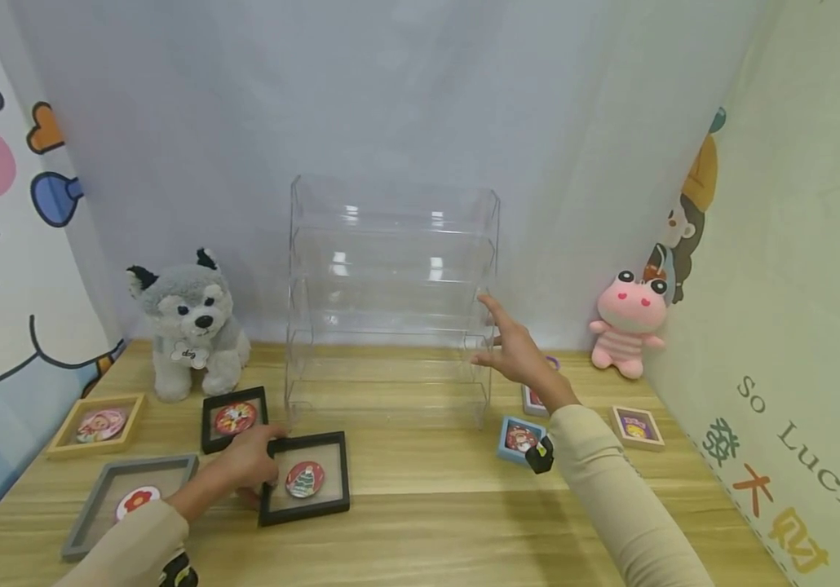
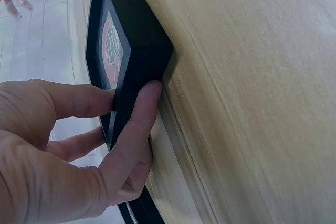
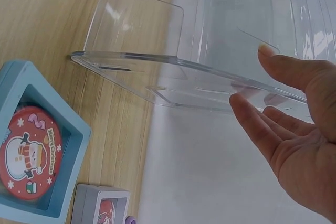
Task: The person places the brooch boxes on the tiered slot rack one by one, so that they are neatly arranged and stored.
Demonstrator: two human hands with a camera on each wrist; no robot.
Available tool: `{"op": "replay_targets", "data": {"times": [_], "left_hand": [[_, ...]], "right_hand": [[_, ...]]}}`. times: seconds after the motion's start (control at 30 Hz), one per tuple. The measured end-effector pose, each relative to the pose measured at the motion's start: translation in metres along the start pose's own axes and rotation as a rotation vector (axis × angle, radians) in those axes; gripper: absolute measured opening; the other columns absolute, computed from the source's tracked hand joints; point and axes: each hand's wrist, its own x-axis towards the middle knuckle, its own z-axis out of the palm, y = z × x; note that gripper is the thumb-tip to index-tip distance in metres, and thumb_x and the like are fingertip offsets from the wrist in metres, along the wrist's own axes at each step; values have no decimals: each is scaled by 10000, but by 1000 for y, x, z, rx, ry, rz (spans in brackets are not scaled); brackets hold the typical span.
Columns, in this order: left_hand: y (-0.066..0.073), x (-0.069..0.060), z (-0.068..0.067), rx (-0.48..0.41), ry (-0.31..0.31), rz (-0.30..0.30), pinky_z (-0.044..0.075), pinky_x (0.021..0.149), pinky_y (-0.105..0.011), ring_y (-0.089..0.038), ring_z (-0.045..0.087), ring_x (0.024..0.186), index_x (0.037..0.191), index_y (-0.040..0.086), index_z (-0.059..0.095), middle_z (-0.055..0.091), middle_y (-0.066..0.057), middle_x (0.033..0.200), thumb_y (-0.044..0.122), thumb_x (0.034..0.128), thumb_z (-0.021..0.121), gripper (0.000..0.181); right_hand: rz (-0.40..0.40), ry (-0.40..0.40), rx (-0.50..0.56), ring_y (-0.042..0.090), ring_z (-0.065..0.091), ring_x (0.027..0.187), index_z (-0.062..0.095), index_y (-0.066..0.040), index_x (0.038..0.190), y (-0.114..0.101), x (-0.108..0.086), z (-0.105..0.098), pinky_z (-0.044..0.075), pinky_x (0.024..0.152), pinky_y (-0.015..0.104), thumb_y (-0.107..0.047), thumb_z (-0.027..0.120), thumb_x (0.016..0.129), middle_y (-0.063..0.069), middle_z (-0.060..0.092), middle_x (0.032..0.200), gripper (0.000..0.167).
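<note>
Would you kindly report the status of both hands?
Left hand gripping black square frame with round Christmas-tree badge. Right hand by clear plastic tiered rack, contact unclear. Possible obstruction: second black frame beside left hand.

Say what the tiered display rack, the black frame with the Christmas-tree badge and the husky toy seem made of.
Tiered display rack: clear, glossy plastic, likely acrylic; it is see-through, with bright reflections.
Black frame: probably plastic with a smooth, low-sheen finish; no grain shows, but painted wood is possible.
Husky toy: apparently soft, matte plush; its grey-and-white surface looks fuzzy.
</note>
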Motion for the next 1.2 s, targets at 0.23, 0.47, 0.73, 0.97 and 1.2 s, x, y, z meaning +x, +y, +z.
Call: {"op": "replay_targets", "data": {"times": [0.23,0.47,0.73,0.97,1.2], "left_hand": [[1,-3,-4,-34,8,17,590,475,-428,-317,628,642,1359,-1,499,469,-393,1191,-194,659,606,734],[8,-12,-9,-21,4,96,581,461,-405,-184,531,473,1464,6,455,367,-477,1377,-232,699,563,809],[29,-21,-19,-40,34,289,579,465,-374,-161,455,453,1463,12,477,391,-447,1382,-173,845,562,651],[59,-23,-38,53,166,502,561,472,-287,-146,484,553,1456,23,493,470,-364,1315,-165,882,558,608],[99,-13,-68,148,300,618,440,509,-269,-221,481,634,1441,40,521,496,-280,1099,-146,886,598,591]], "right_hand": [[17,-2,10,481,640,1130,175,-185,1595,-2,1,-2,583,852,539,-43,804,828,332,431,1472,1002],[4,-5,7,484,642,1118,178,-173,1586,-2,2,-3,588,844,525,-48,798,836,337,443,1451,981],[-1,-3,4,481,643,1119,172,-183,1590,-1,2,-4,579,863,543,-54,795,841,332,451,1444,983],[17,-17,4,484,634,1133,165,-192,1595,-1,1,-4,579,863,542,-52,791,845,325,430,1469,987],[15,-23,7,484,628,1140,169,-207,1592,-1,1,-2,576,872,544,-42,780,852,324,436,1464,974]]}}
